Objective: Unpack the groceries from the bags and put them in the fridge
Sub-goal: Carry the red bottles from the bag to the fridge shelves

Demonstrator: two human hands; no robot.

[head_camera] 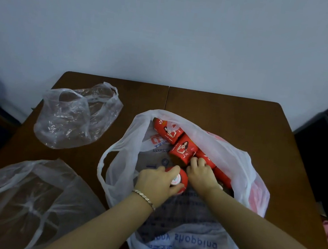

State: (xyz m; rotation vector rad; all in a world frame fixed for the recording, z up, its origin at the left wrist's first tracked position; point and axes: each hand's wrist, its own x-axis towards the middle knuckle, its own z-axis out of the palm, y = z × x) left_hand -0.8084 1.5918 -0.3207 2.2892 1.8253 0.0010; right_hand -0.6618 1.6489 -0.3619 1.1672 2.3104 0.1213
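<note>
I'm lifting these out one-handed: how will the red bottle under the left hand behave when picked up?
The red bottle looks rigid and round, so laid down it would probably roll. Its glossy wrap may be slippery; the left hand gripping round the white cap seems sensible.

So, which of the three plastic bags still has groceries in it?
The white printed bag on the right: red bottles lie inside. The far clear bag and near clear bag look empty.
</note>
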